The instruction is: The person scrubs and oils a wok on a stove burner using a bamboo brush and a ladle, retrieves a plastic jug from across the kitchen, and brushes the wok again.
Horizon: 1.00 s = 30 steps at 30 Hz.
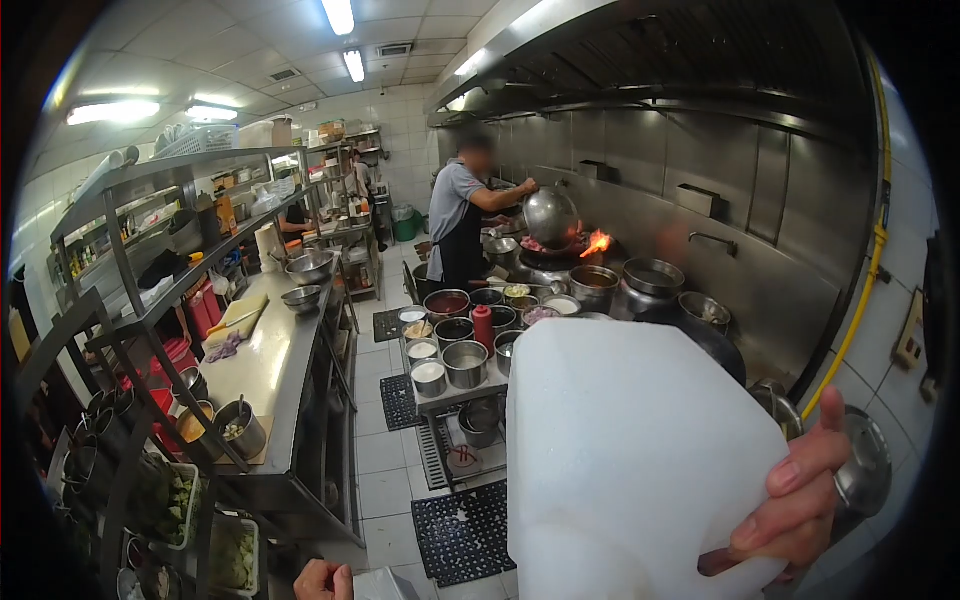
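Observation:
A large white plastic jug fills the lower right, close to the camera, and blocks the view behind it. My right hand is closed on its handle, with some fingers hooked round the edge and one finger pointing up. At the bottom edge my left hand shows only in part, its fingers curled. Beside it is the corner of a pale, greyish container. Whether the left fingers grip that container or something else below the frame cannot be seen.
A person in a dark apron tilts a wok over a flaming stove. Metal pots and a red squeeze bottle crowd a low stand. A steel worktable runs along the left. Black mats lie on the tiled floor.

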### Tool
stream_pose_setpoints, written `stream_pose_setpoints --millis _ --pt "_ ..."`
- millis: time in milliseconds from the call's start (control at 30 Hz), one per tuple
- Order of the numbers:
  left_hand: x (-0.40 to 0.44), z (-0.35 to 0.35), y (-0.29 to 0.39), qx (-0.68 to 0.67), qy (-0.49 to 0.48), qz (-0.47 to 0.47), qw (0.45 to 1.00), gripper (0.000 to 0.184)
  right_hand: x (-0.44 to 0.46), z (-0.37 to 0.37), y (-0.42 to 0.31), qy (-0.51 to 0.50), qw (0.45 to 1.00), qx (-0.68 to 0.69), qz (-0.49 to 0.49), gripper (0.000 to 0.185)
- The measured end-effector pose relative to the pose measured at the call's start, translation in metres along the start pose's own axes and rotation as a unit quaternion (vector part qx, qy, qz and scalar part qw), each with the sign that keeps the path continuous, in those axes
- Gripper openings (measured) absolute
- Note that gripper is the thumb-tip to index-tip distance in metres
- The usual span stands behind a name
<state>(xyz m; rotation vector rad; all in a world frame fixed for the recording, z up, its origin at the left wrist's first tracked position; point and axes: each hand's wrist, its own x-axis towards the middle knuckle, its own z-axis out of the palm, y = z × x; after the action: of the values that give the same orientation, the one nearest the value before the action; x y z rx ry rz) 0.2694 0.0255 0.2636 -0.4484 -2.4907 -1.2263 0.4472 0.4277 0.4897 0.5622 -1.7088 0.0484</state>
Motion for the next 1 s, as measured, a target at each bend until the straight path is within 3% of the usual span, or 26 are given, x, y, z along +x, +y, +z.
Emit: stream_pose_setpoints --millis 167,267,467,700,833,1000 --pt "0.005 0.007 0.016 0.010 0.050 0.056 0.997 0.021 0.004 0.013 -0.001 -0.022 0.996 0.056 0.066 0.031" --pt "0.004 0.007 0.017 0.005 0.035 0.027 0.999 0.021 0.006 0.031 -0.004 -0.023 0.989 0.084 0.118 0.040" --pt "-0.001 0.004 0.016 0.000 0.018 -0.017 1.000 0.019 0.008 0.061 -0.010 0.005 0.976 0.077 0.205 0.040" --pt "-0.003 0.004 0.010 -0.012 0.027 -0.027 0.999 0.018 0.017 0.074 -0.015 0.023 0.974 0.087 0.206 0.044" --pt "-0.003 0.001 0.010 -0.002 0.029 -0.027 0.999 0.017 0.010 0.062 -0.004 -0.018 0.986 0.091 0.137 0.031" --pt "-0.002 -0.001 0.010 0.017 0.038 0.002 0.999 0.017 0.006 0.061 -0.003 0.004 0.989 0.103 0.102 0.021"
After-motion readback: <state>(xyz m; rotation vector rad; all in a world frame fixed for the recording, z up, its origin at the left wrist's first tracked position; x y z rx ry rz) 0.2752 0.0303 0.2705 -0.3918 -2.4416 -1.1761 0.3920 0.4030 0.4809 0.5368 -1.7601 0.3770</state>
